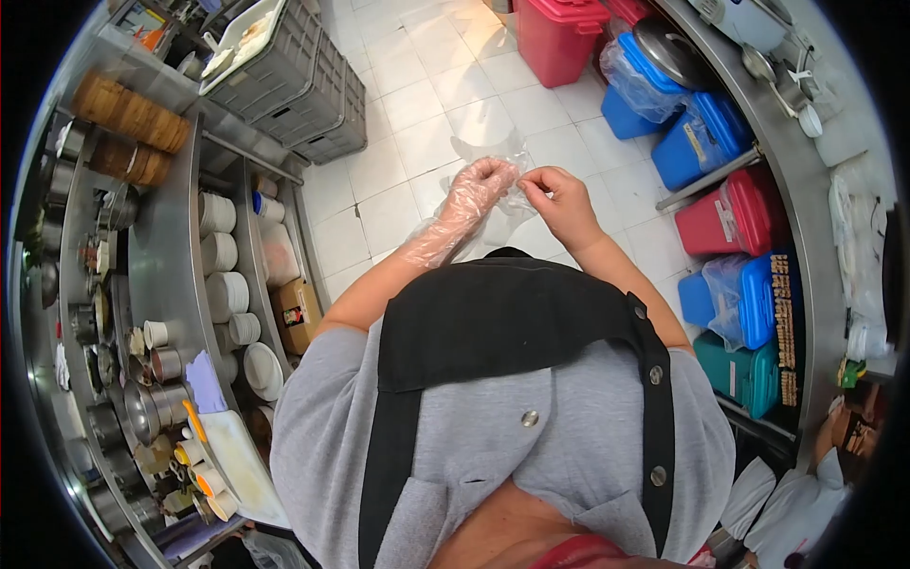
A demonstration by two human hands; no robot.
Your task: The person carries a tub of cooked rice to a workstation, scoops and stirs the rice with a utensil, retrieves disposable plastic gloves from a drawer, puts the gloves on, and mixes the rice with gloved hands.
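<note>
My left hand [476, 194] wears a thin, clear disposable glove, wrinkled loosely down over the wrist. Its fingers are curled into a pinch. My right hand [566, 207] is bare, thumb and forefinger pinched close to the left fingertips. Between and behind the two hands spreads a crumpled, see-through plastic glove [507, 211], gripped by both. Its exact outline is hard to make out against the white floor tiles. Both hands are held out in front of my black apron [493, 327], above the floor.
On the left, a steel counter [156, 237] carries pots, cups and a cutting board [248, 465], with stacked white bowls [227, 296] below. Grey crates [318, 104] stand ahead. At right, blue bins [697, 142] and red bins [735, 213] sit under another counter. Another person's sleeve [791, 517] shows lower right.
</note>
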